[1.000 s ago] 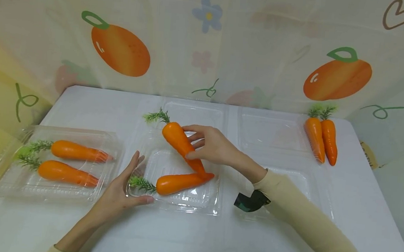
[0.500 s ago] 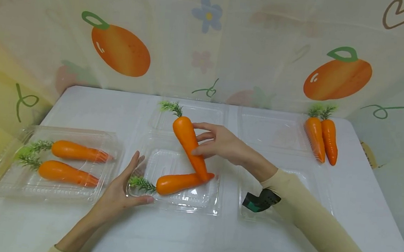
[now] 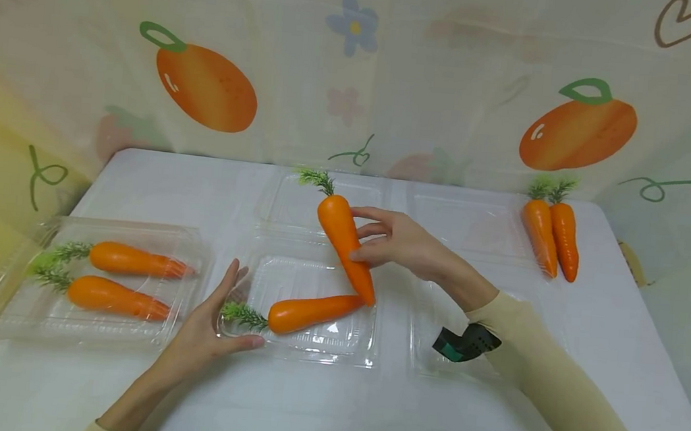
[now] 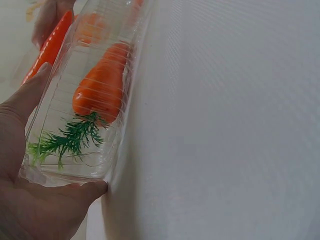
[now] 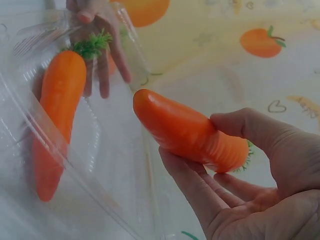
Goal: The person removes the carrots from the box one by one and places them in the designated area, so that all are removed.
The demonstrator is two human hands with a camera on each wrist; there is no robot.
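In the head view, my right hand (image 3: 401, 243) holds an orange carrot (image 3: 343, 242) with feathery green leaves between thumb and fingers. Its tip points down over the right side of a clear plastic clamshell container (image 3: 267, 284). In that container lies a second carrot (image 3: 310, 313), leaves to the left. My left hand (image 3: 209, 326) rests against the container's left end, fingers and thumb spread along its sides. The left wrist view shows the left thumb (image 4: 92, 192) touching the container's lower edge. The right wrist view shows the held carrot (image 5: 185, 127) from its tip, leaves mostly hidden.
A closed clear container (image 3: 188, 233) with two carrots stands at the left. Another clear container (image 3: 419, 357) lies open at the right, partly under my right sleeve. Two more carrots (image 3: 550, 242) lie at the table's back right. A printed curtain (image 3: 426, 113) hangs behind.
My right hand has moved the carrot to the right and slightly away from me, turning it a little more upright. My left hand has stayed in place at the container.
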